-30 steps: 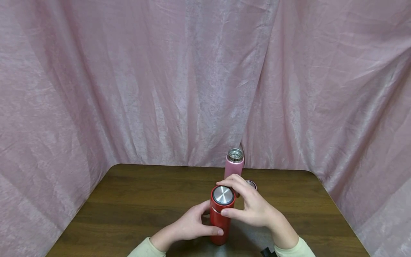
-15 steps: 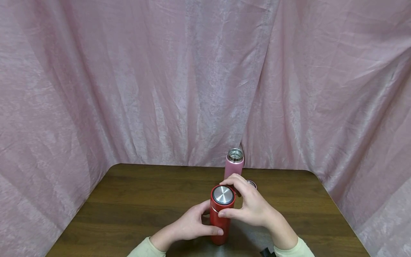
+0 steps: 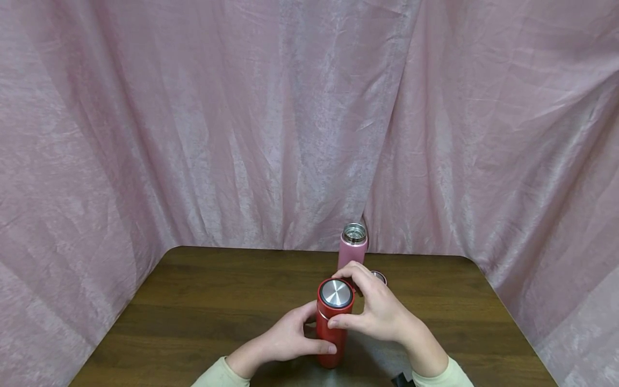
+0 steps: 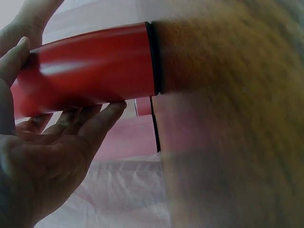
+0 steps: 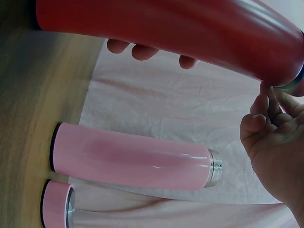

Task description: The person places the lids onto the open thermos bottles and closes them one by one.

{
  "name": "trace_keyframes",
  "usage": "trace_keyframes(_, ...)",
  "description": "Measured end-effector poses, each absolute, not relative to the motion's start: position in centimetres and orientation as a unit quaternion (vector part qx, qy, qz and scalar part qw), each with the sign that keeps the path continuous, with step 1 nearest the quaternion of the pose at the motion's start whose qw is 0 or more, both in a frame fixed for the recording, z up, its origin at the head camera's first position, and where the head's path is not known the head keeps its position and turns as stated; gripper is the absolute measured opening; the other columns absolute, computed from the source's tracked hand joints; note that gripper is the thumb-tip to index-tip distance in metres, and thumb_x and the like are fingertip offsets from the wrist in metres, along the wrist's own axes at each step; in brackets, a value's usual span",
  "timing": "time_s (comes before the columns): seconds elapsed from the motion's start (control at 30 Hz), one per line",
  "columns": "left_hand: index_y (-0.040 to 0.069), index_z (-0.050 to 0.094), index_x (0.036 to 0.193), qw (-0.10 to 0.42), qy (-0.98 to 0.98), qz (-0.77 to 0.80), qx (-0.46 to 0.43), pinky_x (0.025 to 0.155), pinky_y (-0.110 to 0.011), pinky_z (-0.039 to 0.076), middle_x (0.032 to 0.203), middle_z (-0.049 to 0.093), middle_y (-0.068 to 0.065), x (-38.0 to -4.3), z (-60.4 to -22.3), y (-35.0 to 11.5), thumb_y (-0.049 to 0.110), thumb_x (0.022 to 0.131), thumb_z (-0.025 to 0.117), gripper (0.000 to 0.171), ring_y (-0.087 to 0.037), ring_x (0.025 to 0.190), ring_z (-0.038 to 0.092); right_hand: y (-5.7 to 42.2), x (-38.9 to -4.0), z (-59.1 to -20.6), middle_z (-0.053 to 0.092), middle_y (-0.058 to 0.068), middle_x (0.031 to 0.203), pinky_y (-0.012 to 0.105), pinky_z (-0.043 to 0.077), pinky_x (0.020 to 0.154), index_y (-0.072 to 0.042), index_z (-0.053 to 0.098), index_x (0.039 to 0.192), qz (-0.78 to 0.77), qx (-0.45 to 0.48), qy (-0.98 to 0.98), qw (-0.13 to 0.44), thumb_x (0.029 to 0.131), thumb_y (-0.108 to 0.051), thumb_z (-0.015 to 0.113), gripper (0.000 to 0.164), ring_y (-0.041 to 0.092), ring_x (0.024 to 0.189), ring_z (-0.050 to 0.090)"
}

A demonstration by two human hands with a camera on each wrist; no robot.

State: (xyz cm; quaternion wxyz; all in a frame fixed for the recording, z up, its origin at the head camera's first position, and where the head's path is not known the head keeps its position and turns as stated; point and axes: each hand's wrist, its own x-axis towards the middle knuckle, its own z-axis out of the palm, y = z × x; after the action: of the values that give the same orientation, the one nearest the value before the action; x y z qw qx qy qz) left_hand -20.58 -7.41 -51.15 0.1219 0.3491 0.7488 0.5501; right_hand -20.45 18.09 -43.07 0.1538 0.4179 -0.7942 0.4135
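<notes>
1. I have the left hand [image 3: 290, 336] gripping the glossy red cylindrical bottle [image 3: 332, 337], upright on the brown wooden table [image 3: 217, 301].
2. My right hand [image 3: 379, 312] pinches its silver-topped red lid [image 3: 336, 294].
3. Behind stands an uncapped pink cylindrical bottle [image 3: 352, 255].

hands [image 5: 278, 142]: on red bottle [image 5: 175, 33] | pink bottle [image 5: 130, 156]: uncapped | pink lid [image 5: 54, 204]: beside it

High head view, facing forward and down, 2 close, sideways wrist views, sharing red bottle [image 5: 166, 31]
</notes>
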Motion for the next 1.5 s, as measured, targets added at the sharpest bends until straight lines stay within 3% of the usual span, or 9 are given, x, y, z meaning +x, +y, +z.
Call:
trace_keyframes(0.27, 0.03, 0.064, 0.146, 0.127, 0.749, 0.55, 0.346, 0.104, -0.032, 0.06, 0.136, 0.073, 0.01, -20.4, -51.1, -7.5, 0.029, 0.091, 0.094, 0.062, -0.013, 0.127, 0.069, 18.3, -20.5, -43.2, 0.057, 0.001, 0.142, 0.039, 0.053, 0.109, -0.014, 0.052, 0.163, 0.389, 0.487, -0.767, 0.154, 0.096, -0.023, 0.084, 0.074, 0.019, 0.13, 0.058)
trace_keyframes(0.53, 0.031, 0.064, 0.146, 0.13, 0.751, 0.55, 0.343, 0.105, -0.032, 0.059, 0.135, 0.073, 0.01, -20.5, -51.3, -7.5, 0.03, 0.092, 0.094, 0.062, -0.013, 0.127, 0.069, 18.1, -20.6, -43.0, 0.061, 0.002, 0.137, 0.035, 0.052, 0.104, -0.012, 0.058, 0.156, 0.402, 0.505, -0.744, 0.171, 0.095, -0.014, 0.081, 0.066, 0.02, 0.126, 0.059)
trace_keyframes(0.77, 0.031, 0.065, 0.145, 0.124, 0.751, 0.547, 0.348, 0.105, -0.033, 0.059, 0.134, 0.073, 0.011, -20.5, -51.2, -7.5, 0.029, 0.091, 0.094, 0.062, -0.012, 0.126, 0.07, 18.2, -20.5, -43.2, 0.063, -0.005, 0.13, 0.031, 0.056, 0.095, -0.018, 0.064, 0.146, 0.416, 0.456, -0.771, 0.16, 0.093, -0.025, 0.092, 0.061, 0.014, 0.117, 0.061)
trace_keyframes(1.13, 0.024, 0.067, 0.143, 0.111, 0.738, 0.553, 0.371, 0.106, -0.034, 0.06, 0.133, 0.074, 0.007, -20.8, -51.4, -7.5, 0.029, 0.093, 0.093, 0.057, -0.014, 0.126, 0.07, 18.0, -20.5, -43.0, 0.064, -0.01, 0.122, 0.029, 0.057, 0.088, -0.02, 0.065, 0.135, 0.409, 0.422, -0.791, 0.17, 0.082, -0.04, 0.102, 0.067, 0.01, 0.108, 0.062)
trace_keyframes(1.33, 0.025, 0.065, 0.147, 0.087, 0.725, 0.547, 0.409, 0.1, -0.032, 0.062, 0.134, 0.073, 0.007, -21.3, -52.1, -7.7, 0.037, 0.097, 0.089, 0.058, -0.013, 0.123, 0.072, 18.2, -20.5, -43.1, 0.063, -0.008, 0.129, 0.031, 0.056, 0.095, -0.018, 0.06, 0.148, 0.387, 0.434, -0.795, 0.175, 0.086, -0.04, 0.098, 0.076, 0.011, 0.115, 0.062)
trace_keyframes(1.5, 0.025, 0.065, 0.146, 0.116, 0.74, 0.55, 0.37, 0.103, -0.033, 0.061, 0.134, 0.074, 0.006, -20.8, -51.4, -7.7, 0.031, 0.094, 0.092, 0.06, -0.014, 0.125, 0.071, 18.3, -20.5, -43.1, 0.06, -0.003, 0.136, 0.036, 0.054, 0.102, -0.014, 0.052, 0.162, 0.369, 0.478, -0.776, 0.18, 0.097, -0.03, 0.084, 0.074, 0.015, 0.123, 0.059)
